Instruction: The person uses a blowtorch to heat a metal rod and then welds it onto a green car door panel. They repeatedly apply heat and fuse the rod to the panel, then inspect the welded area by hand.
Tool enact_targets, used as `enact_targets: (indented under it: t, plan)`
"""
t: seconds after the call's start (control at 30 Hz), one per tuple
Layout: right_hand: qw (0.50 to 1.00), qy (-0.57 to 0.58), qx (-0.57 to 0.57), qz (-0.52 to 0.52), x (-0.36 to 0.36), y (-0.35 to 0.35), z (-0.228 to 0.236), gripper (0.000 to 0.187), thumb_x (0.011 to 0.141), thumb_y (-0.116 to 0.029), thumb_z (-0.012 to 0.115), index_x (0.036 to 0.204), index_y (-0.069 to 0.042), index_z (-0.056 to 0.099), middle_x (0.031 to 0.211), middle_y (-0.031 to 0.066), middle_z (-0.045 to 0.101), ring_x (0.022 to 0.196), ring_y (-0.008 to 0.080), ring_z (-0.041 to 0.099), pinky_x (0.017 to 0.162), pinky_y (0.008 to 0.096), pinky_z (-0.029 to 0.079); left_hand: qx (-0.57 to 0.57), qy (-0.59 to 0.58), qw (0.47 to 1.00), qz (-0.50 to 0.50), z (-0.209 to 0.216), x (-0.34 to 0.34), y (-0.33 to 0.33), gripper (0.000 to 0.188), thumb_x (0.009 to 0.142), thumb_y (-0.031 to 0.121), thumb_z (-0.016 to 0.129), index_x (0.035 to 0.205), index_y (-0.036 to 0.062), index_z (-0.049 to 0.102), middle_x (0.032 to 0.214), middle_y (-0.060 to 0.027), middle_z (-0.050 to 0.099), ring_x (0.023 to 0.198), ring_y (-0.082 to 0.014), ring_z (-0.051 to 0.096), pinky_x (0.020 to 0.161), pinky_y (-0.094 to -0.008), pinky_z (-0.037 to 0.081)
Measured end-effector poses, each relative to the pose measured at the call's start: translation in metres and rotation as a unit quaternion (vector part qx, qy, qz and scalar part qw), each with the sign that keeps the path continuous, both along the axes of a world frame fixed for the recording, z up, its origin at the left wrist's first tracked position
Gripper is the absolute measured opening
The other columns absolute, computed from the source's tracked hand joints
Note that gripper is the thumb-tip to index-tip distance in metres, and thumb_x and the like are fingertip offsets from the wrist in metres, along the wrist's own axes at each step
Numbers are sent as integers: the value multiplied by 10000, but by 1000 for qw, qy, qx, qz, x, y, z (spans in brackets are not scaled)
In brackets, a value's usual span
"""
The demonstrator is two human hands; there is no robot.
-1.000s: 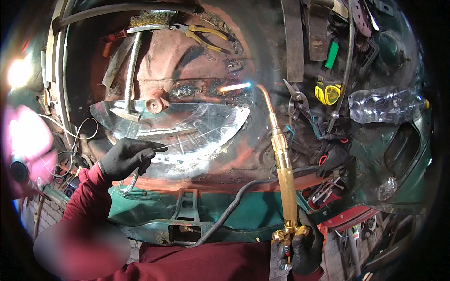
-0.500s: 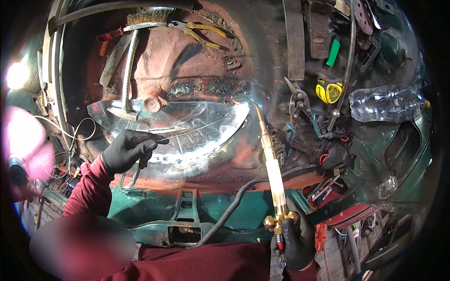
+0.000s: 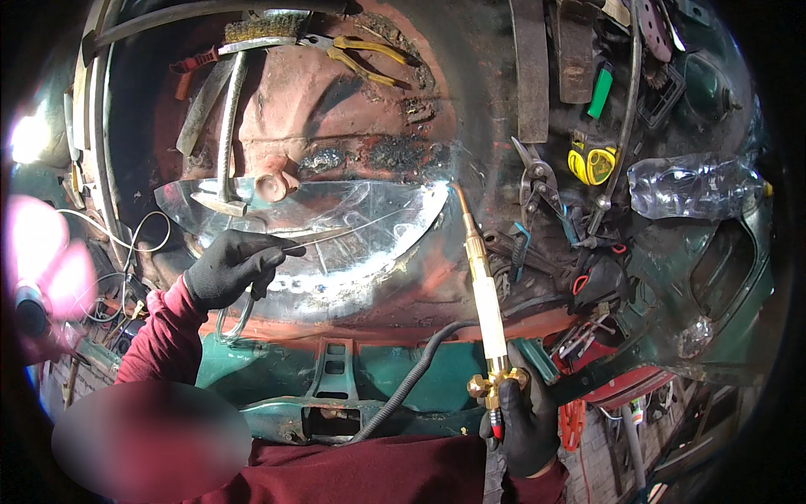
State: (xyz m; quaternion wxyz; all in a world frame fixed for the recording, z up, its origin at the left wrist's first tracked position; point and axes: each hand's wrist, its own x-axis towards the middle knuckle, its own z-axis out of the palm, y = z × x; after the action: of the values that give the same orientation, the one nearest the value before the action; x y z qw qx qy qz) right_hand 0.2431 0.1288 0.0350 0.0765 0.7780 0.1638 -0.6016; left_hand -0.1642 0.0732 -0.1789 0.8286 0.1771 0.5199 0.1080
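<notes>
My right hand, in a black glove, grips the base of a brass gas torch fed by a black hose. The torch tip points up at the right end of a shiny curved metal patch lying on a rusty red car body panel. My left hand, also in a black glove, pinches a thin filler rod that reaches right across the patch toward the torch tip. A hammer rests on the patch's left end.
Yellow-handled pliers and a wire brush lie at the top of the panel. Right of the torch are snips, a yellow tape measure, a clear plastic bottle and several red-handled tools. A green frame runs below.
The torch has swung left and its tip has come down onto the right end of the shiny patch. My left hand has shifted slightly with the rod.
</notes>
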Motion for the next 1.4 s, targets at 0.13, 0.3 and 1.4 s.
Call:
enact_targets:
  t: [0.13,0.3,1.4]
  plan:
    - [1000,-6,-8,-2,-5,6,0,499,1159,-319,566,1556,-24,495,1023,143,764,592,111,631,515,263,531,-6,1,1000,-1,1,1,1,470,1133,368,635,1422,5,706,692,20,598,596,-83,592,595,-269,496]
    - [1000,1,3,-21,-7,5,-3,512,1158,-321,566,1562,-18,486,1022,149,762,587,107,626,513,255,534,-18,2,1000,-4,2,0,-1,463,1134,367,633,1422,12,708,694,21,596,596,-82,590,591,-269,493]
    - [999,23,12,-27,-4,5,-4,546,1165,-299,542,1621,-21,433,1017,151,755,565,97,604,510,248,518,-10,12,1000,-17,5,3,4,473,1132,386,635,1417,17,714,689,29,583,592,-71,587,582,-259,492]
